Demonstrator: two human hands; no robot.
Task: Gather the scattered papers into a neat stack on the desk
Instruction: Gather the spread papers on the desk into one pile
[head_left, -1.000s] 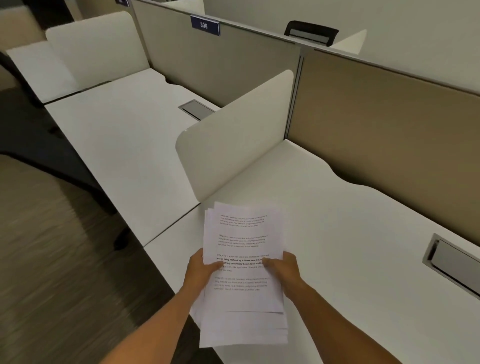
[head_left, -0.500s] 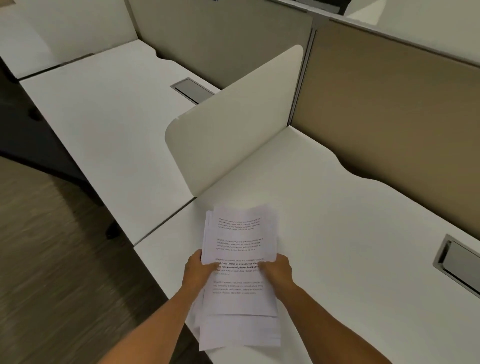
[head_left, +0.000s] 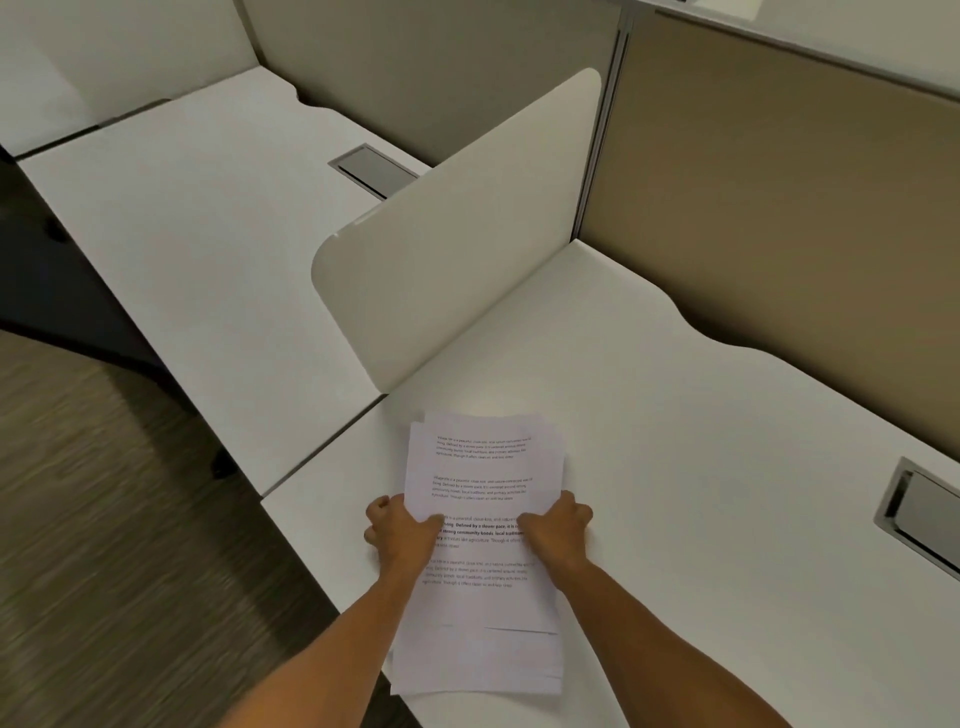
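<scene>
Both hands' fingers still grip the papers (head_left: 480, 473), now farther onto the desk (head_left: 701, 467).

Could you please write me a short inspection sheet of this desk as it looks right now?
Surface: white desk, bare apart from the papers.
Job's things: stack of papers, printed side up, edges uneven; its near end overhangs the desk's front edge.
Clutter: nothing seen.
Grippers: left hand grips the stack's left edge, right hand its right edge, thumbs on top.
Cables: nothing seen; a closed grommet cover sits in the desk at right, another in the neighbouring desk.
Surroundings: white divider on the left, tan partition behind, carpet below.
</scene>
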